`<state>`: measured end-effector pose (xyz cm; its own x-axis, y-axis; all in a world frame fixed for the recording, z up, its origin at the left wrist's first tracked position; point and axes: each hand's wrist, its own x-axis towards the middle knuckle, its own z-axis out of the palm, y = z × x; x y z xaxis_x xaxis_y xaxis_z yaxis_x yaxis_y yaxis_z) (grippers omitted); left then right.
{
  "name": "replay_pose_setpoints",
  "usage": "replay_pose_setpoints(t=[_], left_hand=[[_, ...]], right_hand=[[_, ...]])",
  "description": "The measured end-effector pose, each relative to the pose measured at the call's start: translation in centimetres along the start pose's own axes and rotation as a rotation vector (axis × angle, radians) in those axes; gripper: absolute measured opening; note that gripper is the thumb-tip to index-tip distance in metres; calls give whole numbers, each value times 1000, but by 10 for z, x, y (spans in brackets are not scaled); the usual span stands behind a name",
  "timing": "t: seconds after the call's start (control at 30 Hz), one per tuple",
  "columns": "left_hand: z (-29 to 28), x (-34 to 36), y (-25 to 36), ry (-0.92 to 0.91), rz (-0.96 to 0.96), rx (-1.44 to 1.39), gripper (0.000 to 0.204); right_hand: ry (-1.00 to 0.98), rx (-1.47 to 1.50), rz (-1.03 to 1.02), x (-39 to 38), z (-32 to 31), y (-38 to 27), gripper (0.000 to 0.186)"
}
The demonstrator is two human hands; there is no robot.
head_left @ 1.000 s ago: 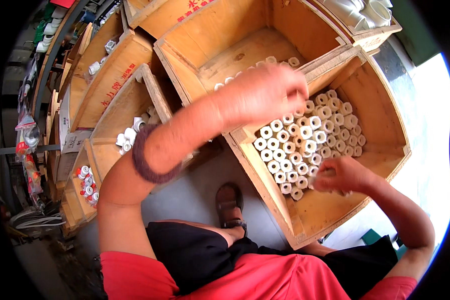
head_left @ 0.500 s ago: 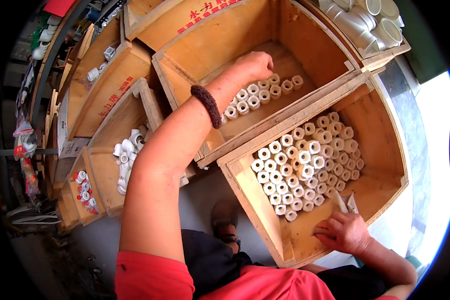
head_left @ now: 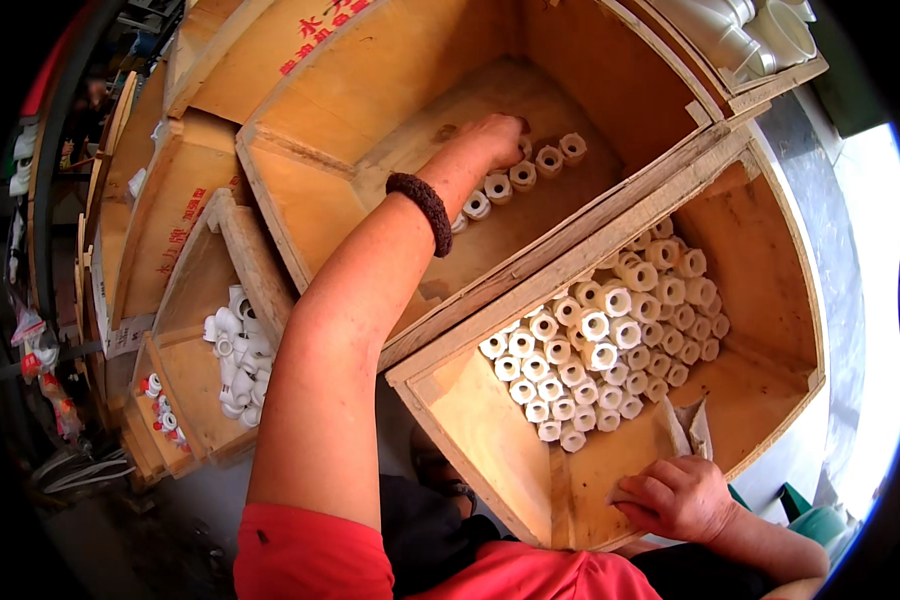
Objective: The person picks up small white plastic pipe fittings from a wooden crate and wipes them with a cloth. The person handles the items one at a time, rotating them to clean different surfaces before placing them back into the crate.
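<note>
My left hand reaches into the upper wooden box with fingers curled down at a row of white hexagonal plastic fittings; what they hold is hidden. A dark fuzzy band circles that wrist. My right hand is closed near the front of the lower right box, pinching something pale I cannot make out. Just above it lie pale, crumpled scraps. Several more white fittings stand packed upright in this box.
Left are wooden boxes with white elbow fittings and small red-and-white parts. Large white pipe fittings sit at top right. Shelving with hanging bags lines the far left. My foot is partly hidden below.
My left hand left the lower box's upper edge and dipped into the upper box among its fittings. My right hand drew back toward the lower box's front. The view also shifted.
</note>
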<state>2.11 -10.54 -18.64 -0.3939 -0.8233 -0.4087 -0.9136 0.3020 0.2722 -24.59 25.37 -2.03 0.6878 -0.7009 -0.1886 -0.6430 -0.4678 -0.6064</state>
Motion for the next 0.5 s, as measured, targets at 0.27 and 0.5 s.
replay_pose_setpoints(t=[0.27,0.5], left_hand=[[10,15,-5,1,-105,-86,51],[4,9,-4,100,16,52,45]], right_hand=[[31,40,-19,2,2,4,23],[41,65,4,4,-2,4,21]])
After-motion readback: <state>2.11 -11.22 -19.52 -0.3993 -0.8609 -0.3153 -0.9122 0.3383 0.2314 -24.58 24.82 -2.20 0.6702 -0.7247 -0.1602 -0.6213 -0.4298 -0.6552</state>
